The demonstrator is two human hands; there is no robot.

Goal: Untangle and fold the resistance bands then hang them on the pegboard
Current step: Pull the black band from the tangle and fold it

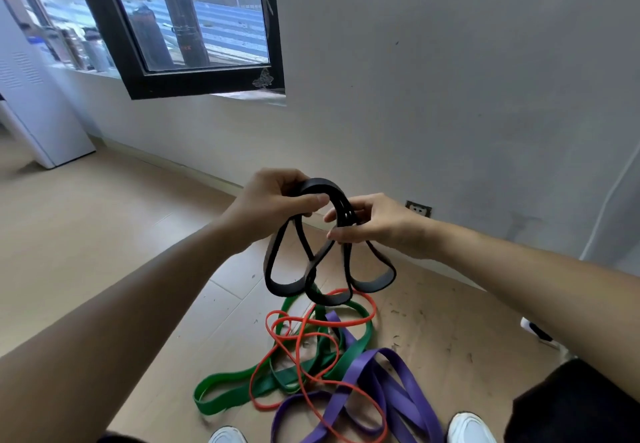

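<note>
A black resistance band (323, 278) hangs folded into several loops in front of me. My left hand (273, 205) grips its top bend between thumb and fingers. My right hand (375, 222) pinches the gathered strands just to the right. On the floor below lies a tangled pile: a green band (239, 390), a thin orange band (294, 359) and a wide purple band (398, 390), all crossing one another. No pegboard is in view.
A grey wall (450, 78) with a socket (418, 208) stands ahead, a black-framed window (180, 26) upper left and a white appliance (38, 113) far left. My white shoes (471, 427) flank the pile on the wooden floor (86, 234).
</note>
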